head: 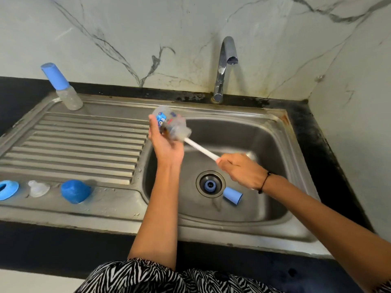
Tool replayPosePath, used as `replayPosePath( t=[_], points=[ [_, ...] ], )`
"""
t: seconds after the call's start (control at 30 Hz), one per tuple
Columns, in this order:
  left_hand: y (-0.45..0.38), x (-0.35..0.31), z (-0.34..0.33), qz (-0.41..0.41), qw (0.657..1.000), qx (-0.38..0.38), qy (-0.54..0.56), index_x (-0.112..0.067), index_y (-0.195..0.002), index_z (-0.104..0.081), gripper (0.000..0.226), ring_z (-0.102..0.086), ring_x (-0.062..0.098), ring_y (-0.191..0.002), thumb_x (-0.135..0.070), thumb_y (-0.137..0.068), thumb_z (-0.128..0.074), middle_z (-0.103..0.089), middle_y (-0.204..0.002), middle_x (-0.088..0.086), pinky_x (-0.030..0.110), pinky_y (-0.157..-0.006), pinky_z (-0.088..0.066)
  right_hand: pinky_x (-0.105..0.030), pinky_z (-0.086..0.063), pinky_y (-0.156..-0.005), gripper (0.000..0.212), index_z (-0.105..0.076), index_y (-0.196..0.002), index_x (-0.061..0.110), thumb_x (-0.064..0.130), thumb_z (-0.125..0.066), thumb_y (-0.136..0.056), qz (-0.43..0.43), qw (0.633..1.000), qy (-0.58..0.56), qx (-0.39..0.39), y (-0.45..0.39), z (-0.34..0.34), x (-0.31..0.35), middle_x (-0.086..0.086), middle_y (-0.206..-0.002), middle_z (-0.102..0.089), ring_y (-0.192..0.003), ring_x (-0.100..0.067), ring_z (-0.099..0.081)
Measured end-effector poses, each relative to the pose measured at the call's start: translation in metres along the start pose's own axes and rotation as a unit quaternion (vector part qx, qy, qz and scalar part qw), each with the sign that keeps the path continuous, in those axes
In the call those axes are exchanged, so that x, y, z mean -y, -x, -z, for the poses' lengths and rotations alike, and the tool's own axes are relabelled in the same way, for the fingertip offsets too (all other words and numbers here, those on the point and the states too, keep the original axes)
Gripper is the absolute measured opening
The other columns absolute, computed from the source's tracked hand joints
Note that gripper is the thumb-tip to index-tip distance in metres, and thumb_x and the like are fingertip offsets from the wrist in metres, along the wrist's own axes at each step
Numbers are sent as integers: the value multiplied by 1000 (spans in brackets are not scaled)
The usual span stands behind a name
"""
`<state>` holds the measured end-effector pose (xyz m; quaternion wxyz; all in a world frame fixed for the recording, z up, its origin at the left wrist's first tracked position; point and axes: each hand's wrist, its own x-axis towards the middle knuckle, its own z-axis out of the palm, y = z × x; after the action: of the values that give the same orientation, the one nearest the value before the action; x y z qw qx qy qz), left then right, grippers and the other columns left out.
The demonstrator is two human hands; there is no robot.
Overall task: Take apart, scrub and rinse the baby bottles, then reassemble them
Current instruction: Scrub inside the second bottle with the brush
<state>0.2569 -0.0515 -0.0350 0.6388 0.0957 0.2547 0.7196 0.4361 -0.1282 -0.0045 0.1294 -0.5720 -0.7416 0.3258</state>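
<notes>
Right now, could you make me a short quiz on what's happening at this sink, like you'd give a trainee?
1. True or false: water is running from the tap.
2. Which hand holds the brush handle? A) left B) right
3. Fill in: the loose blue cap lies inside the ____.

Key:
1. False; no stream shows.
2. B. The right hand grips the handle, while the left hand holds the clear bottle with the brush head inside it.
3. Sink basin, beside the drain.
</notes>
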Motion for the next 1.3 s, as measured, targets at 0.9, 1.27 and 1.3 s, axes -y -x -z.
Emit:
replayPosePath(
  t=[0.9,1.27,1.3],
  points=[
    [13,1,-13,-42,986,-160,-35,-21,-93,-44,25,-56,21,-57,-9,-87,-65,-55,-75,11,35,-57,-53,-30,-32,-57,33,-44,-108,18,43,-25,-100,1,929,349,-128,26,-7,6,-4,-87,-65,-78,-32,-63],
    [15,1,-4,-17,990,-137,-29,-6,-109,-49,22,-58,19,-54,-13,-90,-59,-56,-72,10,29,-51,-52,-32,-33,-62,34,-47,-109,18,44,-26,-100,33,934,340,-106,16,-5,17,-8,-97,-66,-90,-34,-61],
    [15,1,-3,-12,991,-127,-31,-6,-103,-51,17,-58,19,-54,-14,-91,-59,-55,-73,10,29,-51,-52,-32,-33,-63,34,-47,-109,19,45,-26,-100,30,934,342,-97,18,0,13,-8,-97,-65,-91,-33,-60]
  ],
)
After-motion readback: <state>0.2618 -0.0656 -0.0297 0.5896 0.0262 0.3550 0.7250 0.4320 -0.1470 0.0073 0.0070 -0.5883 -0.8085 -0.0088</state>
